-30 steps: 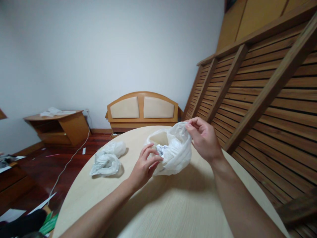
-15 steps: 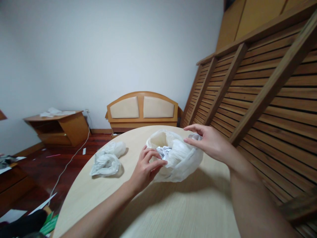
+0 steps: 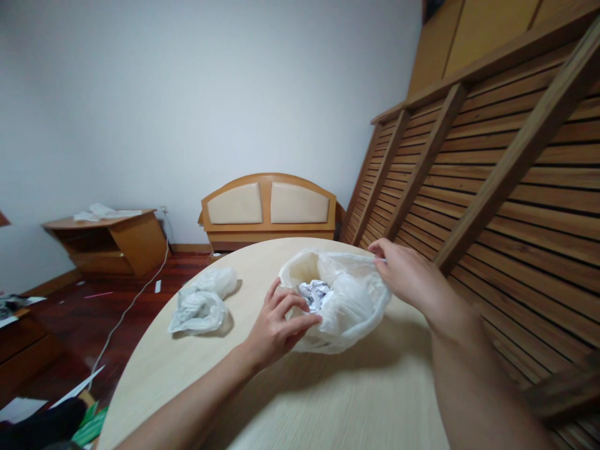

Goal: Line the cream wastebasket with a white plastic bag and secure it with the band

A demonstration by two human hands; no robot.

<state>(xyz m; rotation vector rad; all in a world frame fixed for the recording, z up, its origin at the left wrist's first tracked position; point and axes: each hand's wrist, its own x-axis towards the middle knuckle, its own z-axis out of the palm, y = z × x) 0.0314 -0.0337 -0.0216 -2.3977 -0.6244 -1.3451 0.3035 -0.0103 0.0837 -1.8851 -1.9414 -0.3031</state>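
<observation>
A white plastic bag (image 3: 356, 306) rests on the round pale table (image 3: 262, 412), its mouth spread wide and facing up. Inside it shows a crumpled silvery-white wad (image 3: 315, 294). My left hand (image 3: 281, 319) is at the bag's left rim, fingers curled over the edge and thumb along the near side, holding it. On the far right side, my right hand (image 3: 403, 269) pinches the rim between thumb and fingers and pulls it outward. Left of my left hand lies a second crumpled white plastic bag (image 3: 204, 303), touched by neither hand.
A tall slatted wooden frame (image 3: 515, 219) leans along the right side. Behind the table stands a headboard (image 3: 269, 206). A low wooden cabinet (image 3: 112, 240) is at the left, with a white cable (image 3: 124, 312) running over the floor. Papers (image 3: 23, 409) lie at lower left.
My right hand has moved right and closed on the rim, drawing the bag's mouth wider. More of the silvery wad shows. My left hand stays at the left rim.
</observation>
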